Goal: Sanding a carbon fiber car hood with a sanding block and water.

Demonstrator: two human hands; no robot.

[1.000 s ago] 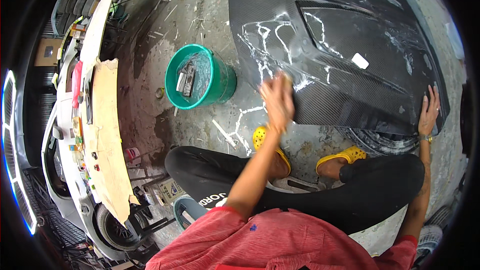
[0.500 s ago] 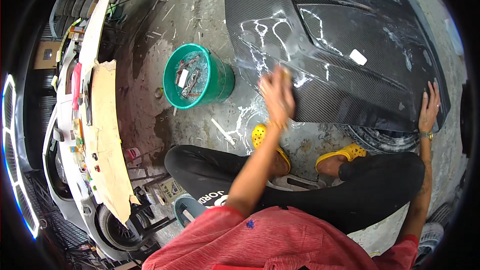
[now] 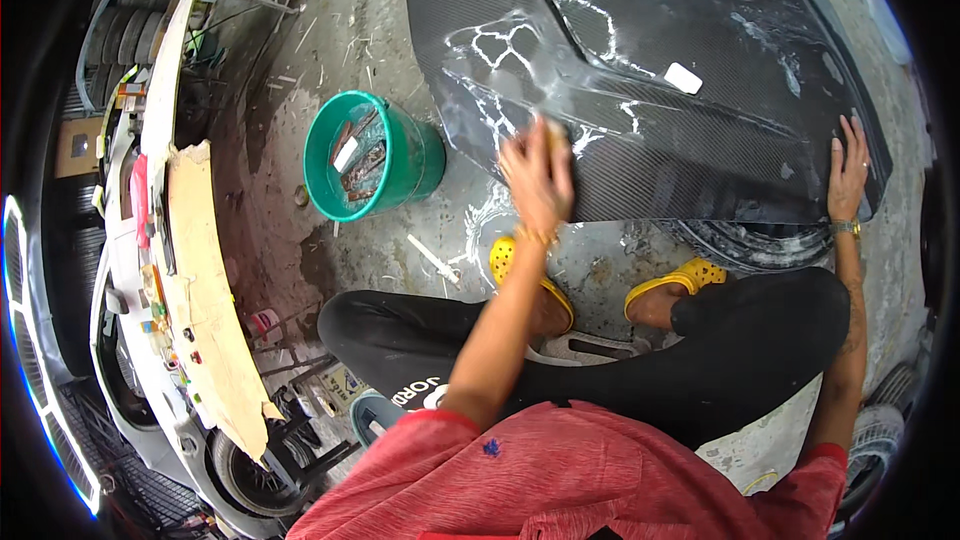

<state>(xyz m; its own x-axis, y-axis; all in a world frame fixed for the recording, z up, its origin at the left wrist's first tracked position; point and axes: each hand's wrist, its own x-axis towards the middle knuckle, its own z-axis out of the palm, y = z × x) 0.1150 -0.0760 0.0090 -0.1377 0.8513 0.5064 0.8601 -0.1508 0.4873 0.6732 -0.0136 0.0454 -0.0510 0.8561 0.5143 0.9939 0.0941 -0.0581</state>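
Observation:
A black carbon-fibre car hood lies in front of me, streaked with white foamy liquid around its left part. My left hand presses down near its near left edge, fingers closed over a small yellowish pad, most of which is hidden. At the near right corner, my right hand rests flat with the fingers stretched out. A small white block lies on the hood, right of the raised vent outline.
A green bucket with water, dark strips and a white piece stands left of the hood. A tyre sits beneath the near edge. My yellow clogs are close by. A long tan-topped bench runs along the left.
My left hand has shifted slightly left on the hood, still over the pad. My right hand stays on the corner. The whole view has shifted a little.

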